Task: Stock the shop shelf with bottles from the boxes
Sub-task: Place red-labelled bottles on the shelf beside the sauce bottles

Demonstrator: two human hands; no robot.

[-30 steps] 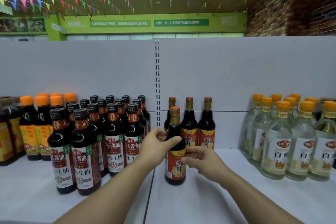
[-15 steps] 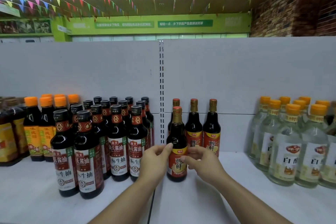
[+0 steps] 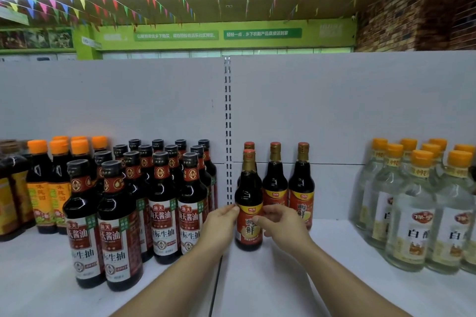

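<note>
So we had both hands on the red-label bottle (image 3: 248, 203), which stood upright on the white shelf (image 3: 283, 278), just right of the slotted upright (image 3: 227, 136) in the back panel. Our left hand (image 3: 219, 226) had its fingertips pressed against the bottle's left side at the top edge of the label, and our right hand (image 3: 282, 224) had its thumb on the label front with the other fingers curled round the right side, so the bottle was pinched between the two hands.

Right behind it stood a row of three matching bottles (image 3: 275, 183) against the back panel; the leftmost one was mostly hidden, with only its red cap poking up. To the left was a big cluster of black-capped soy sauce bottles (image 3: 162, 208), with the nearest just beside our left wrist, and further left some orange-capped dark bottles (image 3: 41, 188). Well off to the right sat the clear vinegar bottles (image 3: 412, 213) with orange caps.
</note>
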